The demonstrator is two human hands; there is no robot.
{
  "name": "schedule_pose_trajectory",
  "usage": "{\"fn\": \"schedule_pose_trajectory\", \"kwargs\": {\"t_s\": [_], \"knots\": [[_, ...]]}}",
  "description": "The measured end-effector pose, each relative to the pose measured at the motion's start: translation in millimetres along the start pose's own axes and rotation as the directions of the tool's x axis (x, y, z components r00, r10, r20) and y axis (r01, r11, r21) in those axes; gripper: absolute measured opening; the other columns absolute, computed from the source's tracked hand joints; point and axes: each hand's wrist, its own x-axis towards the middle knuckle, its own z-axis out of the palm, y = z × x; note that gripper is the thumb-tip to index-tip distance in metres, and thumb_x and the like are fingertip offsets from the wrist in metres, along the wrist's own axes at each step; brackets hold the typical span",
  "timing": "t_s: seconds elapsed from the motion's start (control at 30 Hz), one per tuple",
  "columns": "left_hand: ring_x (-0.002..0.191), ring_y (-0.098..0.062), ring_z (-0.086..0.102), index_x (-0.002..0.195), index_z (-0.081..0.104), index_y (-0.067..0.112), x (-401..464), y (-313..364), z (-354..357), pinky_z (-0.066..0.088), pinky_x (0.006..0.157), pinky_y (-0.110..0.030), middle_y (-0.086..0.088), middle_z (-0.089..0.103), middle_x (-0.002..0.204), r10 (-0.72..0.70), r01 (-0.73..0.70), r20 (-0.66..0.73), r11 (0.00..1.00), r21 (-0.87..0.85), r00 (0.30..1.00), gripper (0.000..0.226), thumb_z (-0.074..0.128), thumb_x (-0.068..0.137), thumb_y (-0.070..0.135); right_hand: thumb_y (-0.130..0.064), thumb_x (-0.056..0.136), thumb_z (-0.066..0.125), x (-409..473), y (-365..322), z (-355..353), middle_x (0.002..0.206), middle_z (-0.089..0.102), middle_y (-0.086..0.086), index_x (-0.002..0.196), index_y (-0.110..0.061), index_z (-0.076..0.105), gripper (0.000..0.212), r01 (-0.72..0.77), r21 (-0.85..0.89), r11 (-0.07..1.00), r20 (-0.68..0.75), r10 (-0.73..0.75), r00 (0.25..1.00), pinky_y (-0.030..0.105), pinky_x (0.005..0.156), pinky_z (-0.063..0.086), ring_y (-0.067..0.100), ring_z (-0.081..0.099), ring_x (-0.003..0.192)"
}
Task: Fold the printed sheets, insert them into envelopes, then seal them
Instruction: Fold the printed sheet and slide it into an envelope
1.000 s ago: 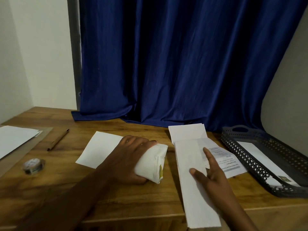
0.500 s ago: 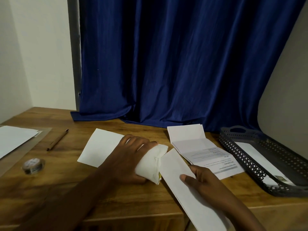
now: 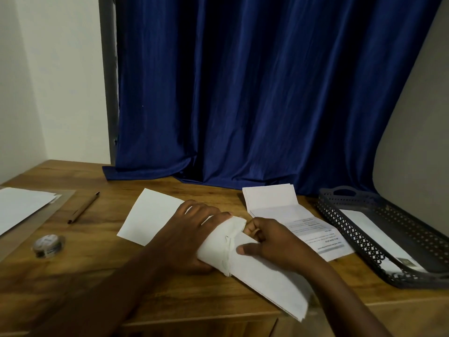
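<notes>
Since a second ago the right hand point(image 3: 272, 242) slid the folded sheet point(image 3: 267, 283) up to the envelope point(image 3: 218, 242) mouth, pinching it, left hand point(image 3: 192, 229) clamping the envelope beside the black tray point(image 3: 359, 242) — keep that mouth wide, feed it straight.

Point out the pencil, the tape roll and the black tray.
pencil point(image 3: 83, 207), head view, middle of the shaft.
tape roll point(image 3: 48, 244), head view, top face of the roll.
black tray point(image 3: 349, 222), head view, perforated near wall.
</notes>
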Motion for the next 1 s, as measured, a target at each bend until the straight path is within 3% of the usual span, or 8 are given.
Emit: {"fn": "schedule_pose_trajectory", "kwargs": {"t_s": [0.17,0.37,0.5,0.6,0.67,0.77,0.9,1.0], "knots": [[0.137,-0.016,0.041,0.155,0.031,0.035,-1.8,-4.3,0.6,0.028,0.116,-0.046,0.005,0.045,0.153,-0.024,0.024,-0.005,1.0,0.01,1.0,0.11,0.071,0.064,0.08,-0.065,0.066,0.075,14.9,-13.9,23.1,0.081,0.06,-0.017,0.093,-0.036,0.047,0.049,-0.051,-0.21,0.976,-0.255,-0.004,0.967,0.024,0.058,0.04,0.005,0.057,0.074],[0.137,-0.015,0.04,0.154,0.032,0.035,-1.2,-5.0,2.4,0.027,0.116,-0.044,0.007,0.043,0.153,-0.065,0.066,-0.016,0.998,0.019,0.998,0.107,0.072,0.064,0.078,-0.077,0.066,0.071,-4.1,-2.7,22.6,0.088,0.054,-0.032,0.108,-0.05,0.04,0.058,-0.072,-0.096,0.993,-0.357,0.033,0.934,0.021,0.065,0.045,-0.006,0.054,0.08],[0.134,-0.013,0.041,0.153,0.033,0.036,-2.9,-6.4,2.1,0.03,0.114,-0.044,0.008,0.045,0.151,-0.093,0.093,-0.071,0.996,-0.001,0.993,0.107,0.07,0.063,0.08,-0.083,0.063,0.066,-33.7,22.4,5.0,0.113,0.059,-0.02,0.129,-0.047,0.045,0.077,-0.194,0.113,0.974,-0.38,0.223,0.898,0.031,0.074,0.053,0.007,0.06,0.099],[0.134,-0.014,0.042,0.153,0.034,0.035,-2.9,-6.3,2.2,0.029,0.114,-0.043,0.007,0.045,0.151,-0.111,0.11,-0.096,0.994,-0.008,0.989,0.107,0.071,0.064,0.08,-0.064,0.075,0.074,-52.9,40.1,-1.8,0.107,0.068,-0.006,0.12,-0.036,0.057,0.056,-0.276,0.273,0.921,-0.318,0.357,0.878,0.031,0.062,0.054,0.016,0.067,0.088],[0.131,-0.015,0.045,0.151,0.036,0.034,-2.4,-5.3,2.4,0.031,0.112,-0.044,0.005,0.048,0.148,-0.106,0.107,-0.118,0.994,0.002,0.987,0.106,0.073,0.062,0.079,-0.046,0.083,0.077,-60.9,49.0,-0.5,0.08,0.072,0.007,0.091,-0.024,0.067,0.025,-0.228,0.425,0.876,-0.259,0.359,0.897,0.035,0.058,0.055,0.022,0.068,0.066],[0.129,-0.017,0.047,0.15,0.038,0.033,-2.5,-3.9,1.2,0.034,0.11,-0.045,0.004,0.05,0.146,-0.097,0.098,-0.129,0.995,0.001,0.987,0.106,0.075,0.061,0.078,-0.024,0.091,0.073,-65.9,50.3,6.9,0.053,0.059,0.014,0.062,-0.007,0.058,0.036,-0.162,0.536,0.829,-0.195,0.308,0.931,0.026,0.045,0.042,0.021,0.051,0.042],[0.131,-0.016,0.045,0.151,0.038,0.032,-2.7,-0.8,-1.3,0.03,0.111,-0.043,0.004,0.048,0.149,-0.085,0.085,-0.099,0.996,0.002,0.992,0.106,0.075,0.063,0.077,-0.025,0.09,0.075,-50.6,33.4,17.8,0.062,0.068,0.01,0.069,-0.006,0.07,0.029,-0.12,0.62,0.775,-0.176,0.287,0.942,0.025,0.045,0.043,0.018,0.056,0.044],[0.133,-0.016,0.043,0.152,0.036,0.033,-1.6,2.0,-1.8,0.028,0.113,-0.043,0.004,0.047,0.15,-0.078,0.078,-0.075,0.997,0.0,0.994,0.106,0.076,0.063,0.076,-0.028,0.087,0.077,-33.0,14.4,31.9,0.08,0.078,0.001,0.077,-0.02,0.079,0.013,-0.061,0.622,0.78,-0.183,0.221,0.958,0.025,0.063,0.055,0.015,0.075,0.073]]}}
